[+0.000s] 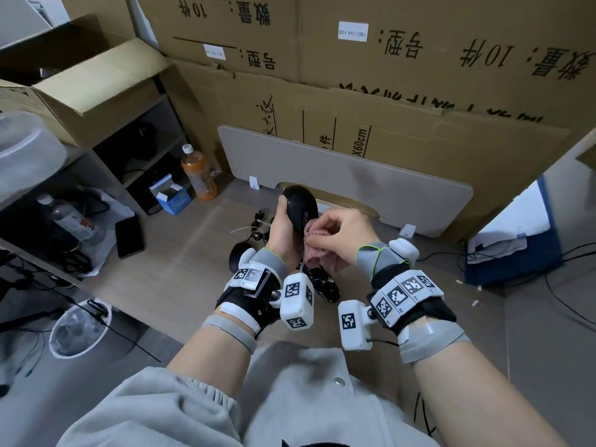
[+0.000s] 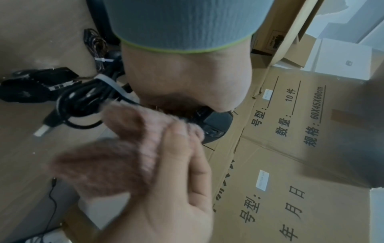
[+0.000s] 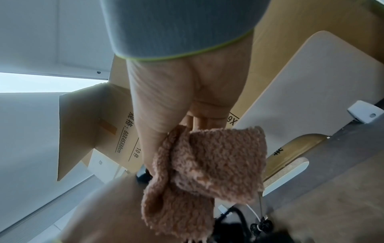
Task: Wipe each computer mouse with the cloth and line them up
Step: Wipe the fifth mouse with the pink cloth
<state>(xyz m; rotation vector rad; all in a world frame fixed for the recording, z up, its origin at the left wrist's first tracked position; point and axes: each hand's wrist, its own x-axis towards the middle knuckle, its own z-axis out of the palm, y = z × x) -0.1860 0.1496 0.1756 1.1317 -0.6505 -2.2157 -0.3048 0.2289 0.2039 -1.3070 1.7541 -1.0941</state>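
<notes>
My left hand grips a black computer mouse and holds it upright above the desk. My right hand pinches a fluffy pink cloth and presses it against the lower right side of that mouse. In the left wrist view the cloth covers most of the mouse. In the right wrist view the cloth hangs from my fingers. A second black mouse lies on the desk at the left. Another dark mouse with bundled cables lies under my hands.
Cardboard boxes stand behind a grey desk panel. An orange drink bottle, a blue box and a black phone are at the left. A blue folder lies at the right. Cables trail over the desk.
</notes>
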